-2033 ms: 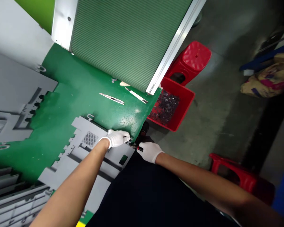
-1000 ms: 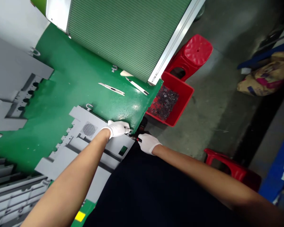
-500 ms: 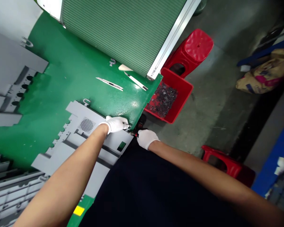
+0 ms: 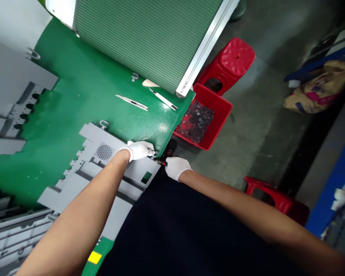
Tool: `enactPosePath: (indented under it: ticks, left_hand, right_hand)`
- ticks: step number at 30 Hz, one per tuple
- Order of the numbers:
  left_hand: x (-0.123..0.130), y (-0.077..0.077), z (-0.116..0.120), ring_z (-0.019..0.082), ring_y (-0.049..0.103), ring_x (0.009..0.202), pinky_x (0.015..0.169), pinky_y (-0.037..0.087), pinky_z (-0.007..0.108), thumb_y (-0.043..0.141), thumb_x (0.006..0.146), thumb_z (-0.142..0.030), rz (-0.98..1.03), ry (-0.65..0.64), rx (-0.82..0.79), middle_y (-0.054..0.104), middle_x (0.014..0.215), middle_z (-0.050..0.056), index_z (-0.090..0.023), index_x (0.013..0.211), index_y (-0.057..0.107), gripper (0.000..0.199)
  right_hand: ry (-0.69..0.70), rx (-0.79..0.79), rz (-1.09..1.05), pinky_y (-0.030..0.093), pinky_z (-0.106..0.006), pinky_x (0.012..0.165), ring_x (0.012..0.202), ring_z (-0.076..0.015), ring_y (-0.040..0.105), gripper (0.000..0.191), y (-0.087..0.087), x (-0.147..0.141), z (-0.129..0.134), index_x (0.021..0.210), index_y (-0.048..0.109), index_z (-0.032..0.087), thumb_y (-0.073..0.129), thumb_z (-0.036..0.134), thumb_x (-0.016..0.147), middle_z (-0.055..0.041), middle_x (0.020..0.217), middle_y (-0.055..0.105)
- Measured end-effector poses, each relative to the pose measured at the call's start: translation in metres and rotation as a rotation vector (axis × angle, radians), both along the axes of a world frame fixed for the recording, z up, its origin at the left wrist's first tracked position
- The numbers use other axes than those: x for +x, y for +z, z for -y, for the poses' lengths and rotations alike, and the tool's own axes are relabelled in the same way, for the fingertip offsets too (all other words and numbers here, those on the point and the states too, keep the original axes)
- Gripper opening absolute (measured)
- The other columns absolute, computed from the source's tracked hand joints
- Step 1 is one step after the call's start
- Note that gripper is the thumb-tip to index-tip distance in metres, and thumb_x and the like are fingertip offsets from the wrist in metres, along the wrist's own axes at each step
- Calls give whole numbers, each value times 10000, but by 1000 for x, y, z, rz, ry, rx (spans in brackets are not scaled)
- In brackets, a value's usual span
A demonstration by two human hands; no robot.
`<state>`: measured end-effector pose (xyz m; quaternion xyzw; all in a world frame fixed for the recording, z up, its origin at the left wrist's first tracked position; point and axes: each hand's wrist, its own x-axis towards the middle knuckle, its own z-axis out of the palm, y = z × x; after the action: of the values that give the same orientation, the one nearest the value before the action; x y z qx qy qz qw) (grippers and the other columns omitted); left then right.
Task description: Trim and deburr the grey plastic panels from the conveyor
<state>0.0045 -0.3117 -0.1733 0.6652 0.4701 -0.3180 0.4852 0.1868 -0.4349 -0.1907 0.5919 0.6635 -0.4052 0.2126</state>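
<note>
My right hand (image 4: 177,168), in a white glove, is closed around a slim hand tool (image 4: 163,163) with a black-and-red handle and a metal front end. The tool points left at the near corner of a grey plastic panel (image 4: 103,214). My left hand (image 4: 142,150), also gloved, has its fingers pinched at that same corner, by the panel's edge; whatever small part sits between them is hidden. The panel has a round-cornered grille (image 4: 104,151), slots and a notched far side, and it lies flat on the green table (image 4: 74,92).
Two white-handled knives (image 4: 131,102) lie beyond the panel, below a ribbed green conveyor belt (image 4: 149,38). A red bin (image 4: 218,111) of small dark pieces stands past the table edge beside a red stool (image 4: 238,57). More grey panels (image 4: 14,76) are at left.
The whole view has shifted slightly. Both hands stay at the panel's corner, with the tool still in my right hand; hardly anything else differs.
</note>
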Motion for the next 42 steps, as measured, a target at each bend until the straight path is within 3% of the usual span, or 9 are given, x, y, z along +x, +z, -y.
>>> enactPosePath:
  ticks: [12,27,35,42]
  left_hand:
    - [-4,-7,1,251,614,925,960,287,468,535,817,-537,20,1,9,732,932,-16,-273,870,701,317]
    - [-4,-7,0,249,613,929,952,298,459,539,812,-546,21,-1,-3,738,947,-3,-268,882,699,328]
    - [-4,-6,0,259,619,930,951,309,449,536,811,-544,15,-1,4,732,933,6,-259,875,700,335]
    - [-5,-4,0,261,615,936,966,296,477,532,813,-504,33,10,9,730,939,-5,-258,867,690,297]
  right_hand:
    - [26,-12,0,526,-431,801,964,-310,691,258,1,-4,-1,1059,657,231,488,329,890,-124,1066,722]
    - [25,-31,14,539,-398,766,937,-299,703,251,-1,-7,-4,1043,665,239,513,335,867,-114,1065,728]
    - [31,-18,43,526,-443,798,943,-326,705,310,3,-8,-6,1055,694,189,443,274,895,-167,1007,733]
    - [16,-1,19,532,-404,747,932,-303,702,251,-3,-6,-5,1017,671,249,494,343,866,-103,1048,734]
